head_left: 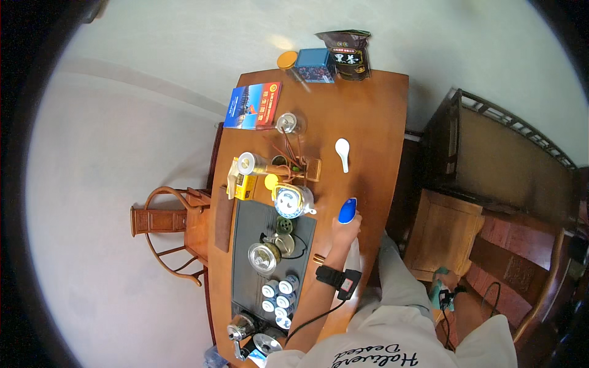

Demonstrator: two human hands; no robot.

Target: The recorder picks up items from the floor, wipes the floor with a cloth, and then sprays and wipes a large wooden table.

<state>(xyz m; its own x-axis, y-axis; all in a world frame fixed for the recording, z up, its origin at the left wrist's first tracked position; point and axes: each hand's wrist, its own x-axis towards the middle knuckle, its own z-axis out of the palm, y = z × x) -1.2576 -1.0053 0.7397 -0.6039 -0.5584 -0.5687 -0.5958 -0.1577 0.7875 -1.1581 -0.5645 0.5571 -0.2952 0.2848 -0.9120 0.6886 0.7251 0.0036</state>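
Note:
My left hand [346, 230] is over the near edge of the wooden table, its fingers closed around a blue rounded object [348, 210]. Most of that object is hidden by the hand, and its kind is unclear. Beyond it on the tabletop lies a white soup spoon [343, 152]. A white-and-blue teapot [290, 201] with a yellow handle stands to the left of the hand. Low at my right side, my right hand [447, 279] grips a pale green cloth [435, 295], beside a wooden chair seat.
The dark tea tray [251, 230] holds a glass teapot [264, 257] and several blue-and-white cans [286, 286]. Farther along the table [372, 115] are a glass jar [287, 123], a brochure [253, 106], a blue tin [315, 64] and a dark pouch [352, 55]. A cable runs from my left wrist.

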